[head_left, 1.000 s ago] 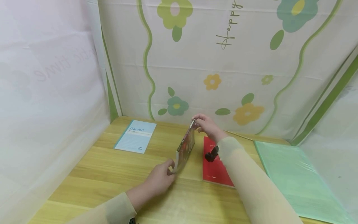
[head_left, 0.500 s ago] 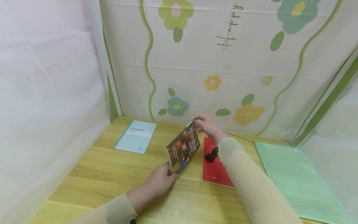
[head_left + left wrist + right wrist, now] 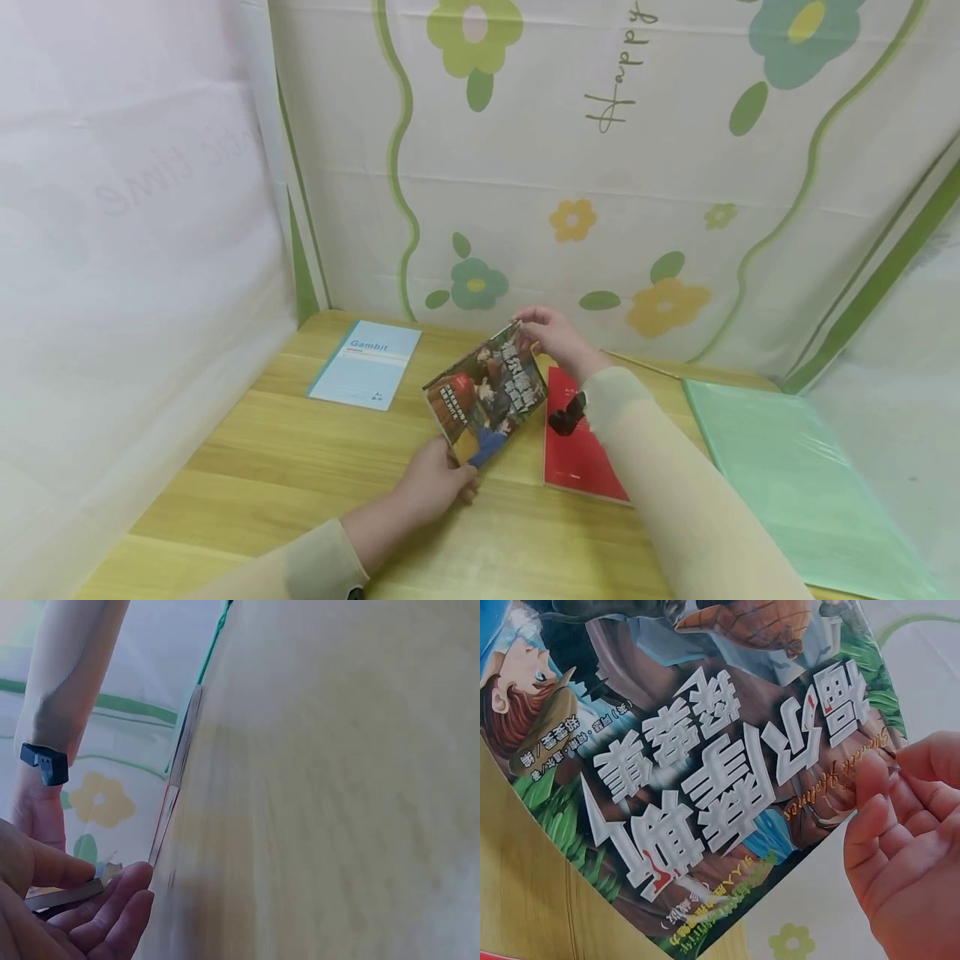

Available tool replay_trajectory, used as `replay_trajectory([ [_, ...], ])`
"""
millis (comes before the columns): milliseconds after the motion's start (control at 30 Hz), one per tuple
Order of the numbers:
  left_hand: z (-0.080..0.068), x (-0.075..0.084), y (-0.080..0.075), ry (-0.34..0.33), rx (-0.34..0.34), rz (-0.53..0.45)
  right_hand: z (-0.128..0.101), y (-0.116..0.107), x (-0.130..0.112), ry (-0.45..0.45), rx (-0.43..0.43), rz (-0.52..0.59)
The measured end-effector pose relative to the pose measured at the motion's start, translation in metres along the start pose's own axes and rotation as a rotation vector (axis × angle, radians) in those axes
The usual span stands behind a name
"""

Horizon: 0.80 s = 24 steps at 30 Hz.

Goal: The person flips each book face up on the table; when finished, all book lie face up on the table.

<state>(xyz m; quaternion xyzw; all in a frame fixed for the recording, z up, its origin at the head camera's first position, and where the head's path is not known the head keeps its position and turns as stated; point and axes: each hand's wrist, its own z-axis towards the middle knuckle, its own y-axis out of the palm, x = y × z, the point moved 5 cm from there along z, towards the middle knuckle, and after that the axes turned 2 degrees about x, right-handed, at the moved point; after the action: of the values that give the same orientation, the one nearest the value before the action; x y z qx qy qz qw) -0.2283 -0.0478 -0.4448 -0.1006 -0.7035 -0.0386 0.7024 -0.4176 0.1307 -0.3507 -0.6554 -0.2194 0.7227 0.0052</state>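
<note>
Step in hand, as judged: two-handed positioning of one dark, glossy paperback book with a colourful illustrated cover [image 3: 487,396], slanted above the pale wood-grain surface [image 3: 285,467], cover toward the person. Next move, as judged: calls for even support at both corners and a controlled tilt.

Left hand [image 3: 435,483]: fingers parted by the book's thickness only, pinching its near corner.

Right hand [image 3: 555,337]: thumb and fingers nearly together, pinching the far corner.

Adjacent: red rectangular booklet [image 3: 581,450], just right of the book, partly behind the right sleeve [image 3: 660,467].
</note>
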Motion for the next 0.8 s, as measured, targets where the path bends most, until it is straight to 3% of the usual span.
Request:
replay_trajectory([
  [433, -0.003, -0.005, 0.014, -0.082, -0.003, -0.074, 0.005, 0.007, 0.001, -0.029, -0.021, -0.029],
  [800, -0.005, -0.012, 0.028, -0.201, -0.066, -0.363, 0.013, 0.016, 0.002, -0.023, -0.024, -0.017],
])
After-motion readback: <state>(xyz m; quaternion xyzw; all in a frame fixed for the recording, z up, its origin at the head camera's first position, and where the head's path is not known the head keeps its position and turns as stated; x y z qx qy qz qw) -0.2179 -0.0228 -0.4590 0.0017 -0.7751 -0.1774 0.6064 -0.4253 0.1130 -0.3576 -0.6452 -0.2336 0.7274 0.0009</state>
